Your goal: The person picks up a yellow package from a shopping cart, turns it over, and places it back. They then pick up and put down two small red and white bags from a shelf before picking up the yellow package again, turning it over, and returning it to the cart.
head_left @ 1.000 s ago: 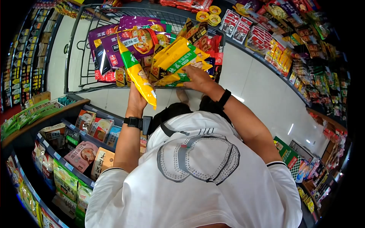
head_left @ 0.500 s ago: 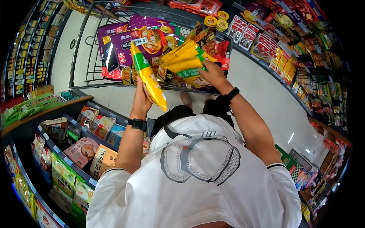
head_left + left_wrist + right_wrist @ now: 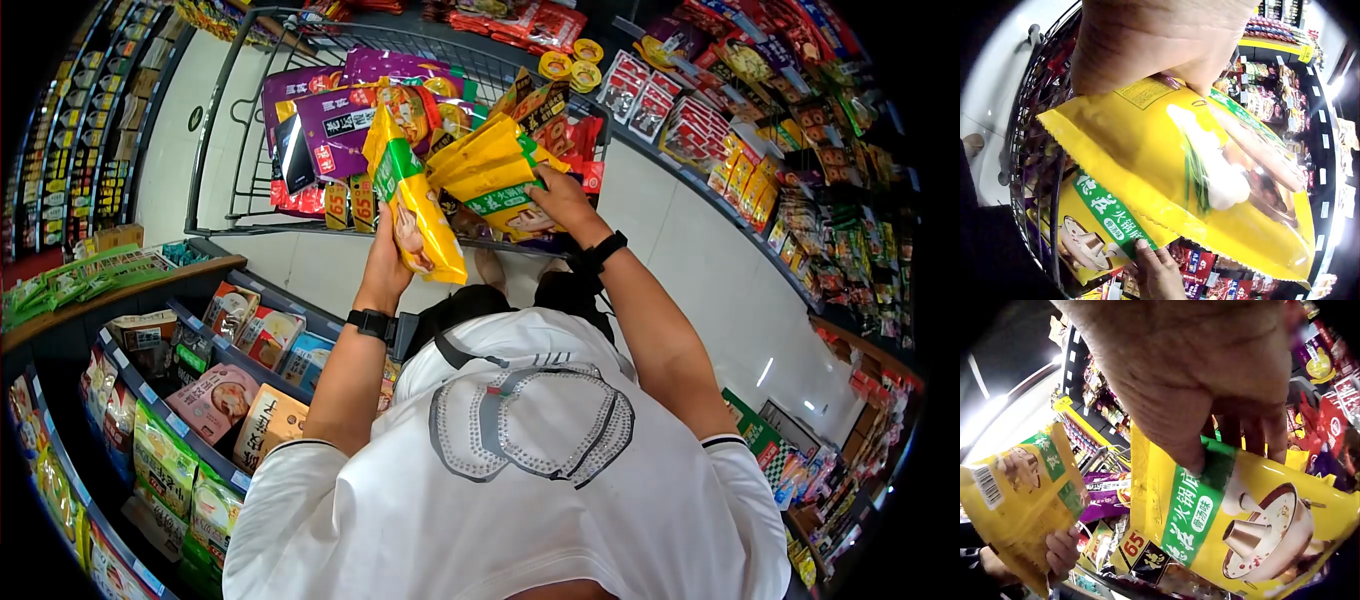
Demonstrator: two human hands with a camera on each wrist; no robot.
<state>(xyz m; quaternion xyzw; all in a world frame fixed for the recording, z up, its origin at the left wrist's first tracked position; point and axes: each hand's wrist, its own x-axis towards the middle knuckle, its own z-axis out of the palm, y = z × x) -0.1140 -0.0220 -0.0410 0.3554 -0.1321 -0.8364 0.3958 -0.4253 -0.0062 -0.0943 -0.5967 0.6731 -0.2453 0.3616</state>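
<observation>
Grips one yellow hotpot-base packet (image 3: 420, 222) in the left hand (image 3: 385, 264), now turned from edge-on to broad face. Pinches the fanned hotpot-base packets (image 3: 488, 172) in the right hand (image 3: 566, 204), above the shopping cart (image 3: 215, 233).

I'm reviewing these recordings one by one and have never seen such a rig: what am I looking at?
There is no robot here: a person works with two bare hands in a shop aisle. The head view looks down past a white shirt; each wrist view shows its own hand close up, with the other hand farther off.

The left hand grips a yellow hotpot-base pack. The right hand grips similar packs, bunched together, over a wire shopping cart. In the cart lie purple food packs and what looks like a phone.
</observation>
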